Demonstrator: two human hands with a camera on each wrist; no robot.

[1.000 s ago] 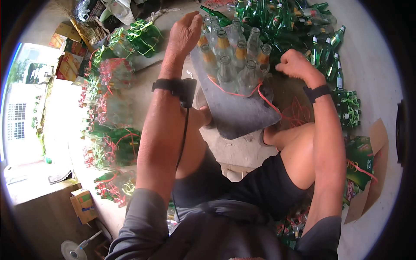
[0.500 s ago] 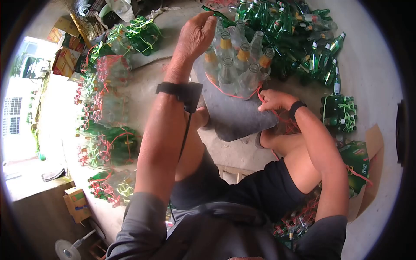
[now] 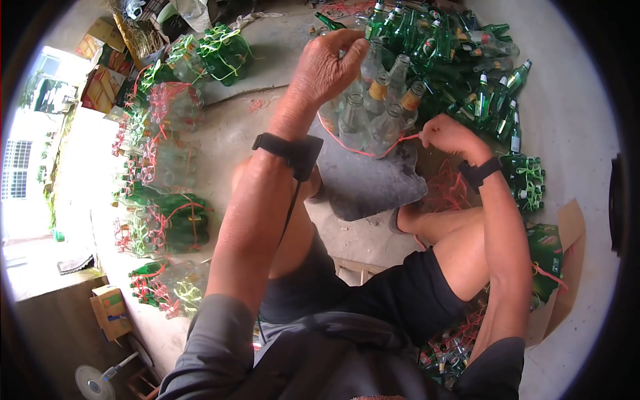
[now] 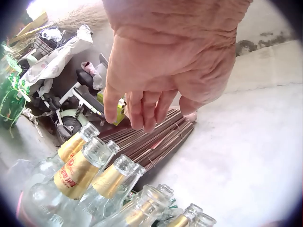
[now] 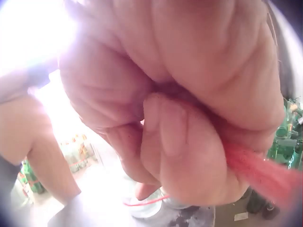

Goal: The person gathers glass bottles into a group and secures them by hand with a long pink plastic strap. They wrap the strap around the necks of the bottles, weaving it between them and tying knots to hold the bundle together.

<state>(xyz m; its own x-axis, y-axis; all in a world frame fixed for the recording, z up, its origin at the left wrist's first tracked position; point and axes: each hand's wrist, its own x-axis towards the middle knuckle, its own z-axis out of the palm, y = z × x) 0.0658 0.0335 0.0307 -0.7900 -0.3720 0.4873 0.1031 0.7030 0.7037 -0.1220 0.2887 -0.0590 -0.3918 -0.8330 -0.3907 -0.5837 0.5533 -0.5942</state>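
Under everything, a pale concrete floor (image 3: 250, 123) is stretching out, and over it a person (image 3: 340, 347) in a grey top and black shorts is sitting with bent knees. Along the left, a row of tied bottle bundles (image 3: 177, 163) is standing, bound with red and light-green cords, while a heap of green bottles (image 3: 427, 47) is lying at the far right. In front of the person, a dark grey surface (image 3: 370, 183) is bearing a tight cluster of upright clear bottles (image 3: 377, 97), and a cardboard box (image 3: 569, 267) is sitting beyond the right arm. A red tangle (image 3: 450, 190) is lying on the floor just right of the surface. The left hand (image 3: 330, 67) is hanging above the bottle necks on the left of the cluster, its fingers loosely bent and holding nothing. The right hand (image 3: 453, 139) is closing its curled fingers and thumb in a pinch on a red cord (image 3: 409, 137), just right of the glass. Gold labels (image 4: 71, 177) are circling several necks. The cord, thinnest of all, is curving low around the near side of the cluster and running up to the pinching fingers.
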